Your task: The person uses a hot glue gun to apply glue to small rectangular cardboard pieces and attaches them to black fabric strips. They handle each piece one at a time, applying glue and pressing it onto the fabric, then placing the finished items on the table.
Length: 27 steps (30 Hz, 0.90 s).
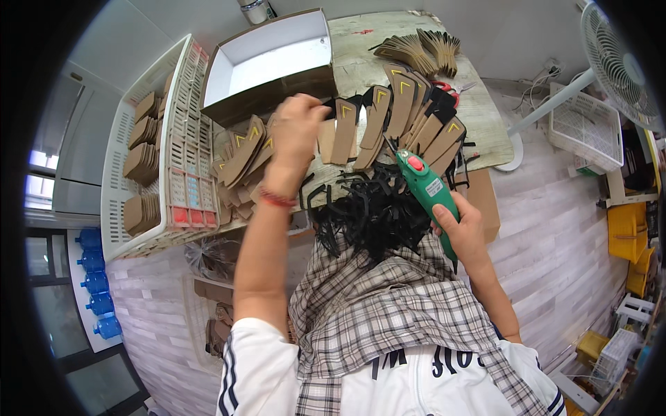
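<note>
My right hand point(463, 225) grips a green handheld electric cutter point(427, 184) with a red button, its pointed tip aimed at the brown pieces on the table. My left hand point(295, 132) is raised over the table beside the box's near edge. Its fingers are curled together, and whatever they may hold is hidden. Between the hands lies a row of curved brown pieces point(343, 132) with yellow chevrons and black ends. More such pieces point(243, 154) are heaped left of my left wrist. A tangle of black strips point(371, 208) covers the table edge and my plaid apron point(374, 305).
An open box point(270, 87) with a white inside stands at the back. On the left, a white plastic crate point(173, 187) holds stacks of brown pieces. Fanned bundles point(416, 52) and red-handled scissors point(447, 90) lie at the far right, near a fan point(614, 59).
</note>
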### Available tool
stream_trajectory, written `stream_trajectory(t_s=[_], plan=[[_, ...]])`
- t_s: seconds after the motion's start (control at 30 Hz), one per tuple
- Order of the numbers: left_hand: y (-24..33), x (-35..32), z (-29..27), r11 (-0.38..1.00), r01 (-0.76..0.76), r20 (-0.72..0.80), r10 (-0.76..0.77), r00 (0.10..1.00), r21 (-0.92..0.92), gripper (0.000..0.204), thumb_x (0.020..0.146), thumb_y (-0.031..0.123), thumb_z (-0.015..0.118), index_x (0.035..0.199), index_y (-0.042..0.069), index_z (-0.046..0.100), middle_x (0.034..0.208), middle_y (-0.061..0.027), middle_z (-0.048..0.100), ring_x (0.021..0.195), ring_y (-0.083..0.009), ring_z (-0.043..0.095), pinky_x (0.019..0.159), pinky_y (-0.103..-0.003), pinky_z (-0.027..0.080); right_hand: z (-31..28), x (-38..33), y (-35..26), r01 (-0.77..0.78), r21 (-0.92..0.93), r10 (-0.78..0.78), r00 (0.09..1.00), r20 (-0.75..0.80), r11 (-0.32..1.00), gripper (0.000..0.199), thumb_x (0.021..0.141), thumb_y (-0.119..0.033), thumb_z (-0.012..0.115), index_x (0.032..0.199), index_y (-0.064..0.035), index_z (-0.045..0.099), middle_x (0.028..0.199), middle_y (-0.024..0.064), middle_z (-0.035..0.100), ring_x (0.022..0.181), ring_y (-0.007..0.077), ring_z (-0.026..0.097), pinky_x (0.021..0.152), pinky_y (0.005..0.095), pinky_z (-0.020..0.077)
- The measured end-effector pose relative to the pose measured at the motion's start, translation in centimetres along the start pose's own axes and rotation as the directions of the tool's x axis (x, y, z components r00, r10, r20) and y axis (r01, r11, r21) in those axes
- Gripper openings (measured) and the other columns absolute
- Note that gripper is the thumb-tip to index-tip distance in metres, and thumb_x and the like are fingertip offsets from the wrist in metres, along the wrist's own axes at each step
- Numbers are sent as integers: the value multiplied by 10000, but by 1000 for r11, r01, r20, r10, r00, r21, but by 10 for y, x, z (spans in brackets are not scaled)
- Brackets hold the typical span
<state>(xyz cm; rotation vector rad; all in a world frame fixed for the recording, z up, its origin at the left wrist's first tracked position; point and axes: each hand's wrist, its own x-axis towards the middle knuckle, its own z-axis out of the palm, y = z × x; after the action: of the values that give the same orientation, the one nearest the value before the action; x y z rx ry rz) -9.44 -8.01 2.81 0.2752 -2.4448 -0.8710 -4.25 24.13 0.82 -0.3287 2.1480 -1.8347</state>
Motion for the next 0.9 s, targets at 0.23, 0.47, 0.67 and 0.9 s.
stream_trajectory(t_s=[0.23,0.47,0.67,0.9], plan=[[-35,1,122,949,306,-100,-298,949,81,386,729,171,734,1057,34,584,1028,-164,642,998,-350,598,852,-426,470,2,-1,4,-50,-2,50,999,-12,999,313,881,-253,670,1035,15,619,694,25,601,572,77,542,532,229,451],[-23,-26,91,661,141,-151,-364,919,-737,142,911,104,595,913,-29,642,877,-60,620,792,-143,570,736,-273,457,11,8,-6,-56,-31,55,998,-36,998,289,879,-249,673,995,11,628,682,15,597,566,64,529,520,223,438],[47,-48,46,180,42,-48,-468,882,-983,97,904,46,619,980,-9,599,875,-41,660,743,-86,601,685,-213,493,23,9,-17,4,-58,-7,999,-42,998,320,877,-268,683,1029,8,624,698,8,597,577,64,526,526,225,439],[69,-65,50,111,100,37,-469,883,-989,69,894,62,643,948,30,614,853,-32,666,695,-71,582,628,-206,463,19,-1,-17,18,-26,-19,999,-48,999,332,877,-282,683,1026,8,625,699,7,595,570,62,519,523,227,439]])
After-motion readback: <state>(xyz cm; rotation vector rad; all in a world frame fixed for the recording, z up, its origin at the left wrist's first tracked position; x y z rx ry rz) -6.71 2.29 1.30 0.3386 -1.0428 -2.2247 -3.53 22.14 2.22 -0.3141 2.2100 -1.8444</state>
